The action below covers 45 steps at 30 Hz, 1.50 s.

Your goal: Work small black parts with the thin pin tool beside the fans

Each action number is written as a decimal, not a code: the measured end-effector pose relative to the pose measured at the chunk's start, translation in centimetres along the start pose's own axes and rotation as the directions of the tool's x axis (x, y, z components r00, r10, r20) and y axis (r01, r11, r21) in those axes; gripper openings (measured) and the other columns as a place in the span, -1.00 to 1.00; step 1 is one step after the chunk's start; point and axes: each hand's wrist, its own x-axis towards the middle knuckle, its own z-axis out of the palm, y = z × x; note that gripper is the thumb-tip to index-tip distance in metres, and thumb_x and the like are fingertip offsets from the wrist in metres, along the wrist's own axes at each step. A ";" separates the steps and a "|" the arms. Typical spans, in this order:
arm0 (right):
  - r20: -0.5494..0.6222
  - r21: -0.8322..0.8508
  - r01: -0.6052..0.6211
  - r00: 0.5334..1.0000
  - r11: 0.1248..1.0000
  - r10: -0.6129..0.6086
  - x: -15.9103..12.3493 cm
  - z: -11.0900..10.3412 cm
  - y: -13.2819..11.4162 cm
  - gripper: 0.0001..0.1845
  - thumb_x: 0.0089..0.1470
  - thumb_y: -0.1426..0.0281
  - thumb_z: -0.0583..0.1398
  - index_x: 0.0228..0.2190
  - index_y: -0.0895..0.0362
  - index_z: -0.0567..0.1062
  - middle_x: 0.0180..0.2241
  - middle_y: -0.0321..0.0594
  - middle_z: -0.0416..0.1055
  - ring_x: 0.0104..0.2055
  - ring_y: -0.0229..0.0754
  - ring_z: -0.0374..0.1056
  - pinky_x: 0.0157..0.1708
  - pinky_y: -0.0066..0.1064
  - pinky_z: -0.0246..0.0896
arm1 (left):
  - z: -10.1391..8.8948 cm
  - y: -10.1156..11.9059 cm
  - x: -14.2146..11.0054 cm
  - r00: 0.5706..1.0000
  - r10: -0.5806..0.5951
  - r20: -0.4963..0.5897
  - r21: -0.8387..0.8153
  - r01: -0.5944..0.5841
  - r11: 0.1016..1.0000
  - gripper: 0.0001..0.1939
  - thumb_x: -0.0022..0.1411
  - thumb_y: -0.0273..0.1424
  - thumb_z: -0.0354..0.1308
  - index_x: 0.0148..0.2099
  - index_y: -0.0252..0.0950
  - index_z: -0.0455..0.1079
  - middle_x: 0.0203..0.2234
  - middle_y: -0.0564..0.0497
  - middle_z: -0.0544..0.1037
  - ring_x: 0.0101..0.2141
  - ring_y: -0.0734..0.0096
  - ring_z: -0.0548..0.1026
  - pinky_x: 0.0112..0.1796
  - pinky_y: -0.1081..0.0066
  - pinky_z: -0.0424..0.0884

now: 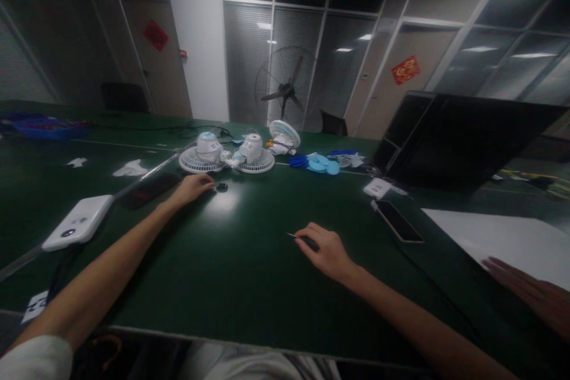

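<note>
My right hand [327, 251] is closed around a small screwdriver [312, 243] with a dark handle; its thin metal shaft points left above the green table. Farther forward, my left hand [192, 187] reaches out with its fingers pinched together. Just past those fingertips lies a small black part [221, 187]. Whether the fingers touch that part or hold something tiny is too blurred to tell. Behind it, two white fans lie face down, a left fan [202, 157] and a right fan [255, 157].
A third white fan [284, 136] sits farther back, beside blue gloves and light blue pieces [321, 164]. A white device [80, 222] lies at left. On the right are a phone [398, 221], a monitor [463, 142] and a white sheet [503, 234] under another person's hand [516, 279].
</note>
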 end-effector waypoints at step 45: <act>-0.013 -0.009 0.024 1.000 1.000 -0.024 -0.1 0.1 0.0 -0.84 0.42 0.38 0.19 -0.02 0.07 0.54 -0.12 -0.21 0.50 -0.22 -0.22 0.48 -0.29 -0.44 0.46 | 3.6 4.9 -0.9 0.999 0.036 -0.039 0.243 -0.026 0.970 -0.66 0.35 -0.17 0.11 -0.24 -0.29 0.58 -0.27 -0.22 0.64 -0.20 0.02 0.59 -0.15 0.25 0.42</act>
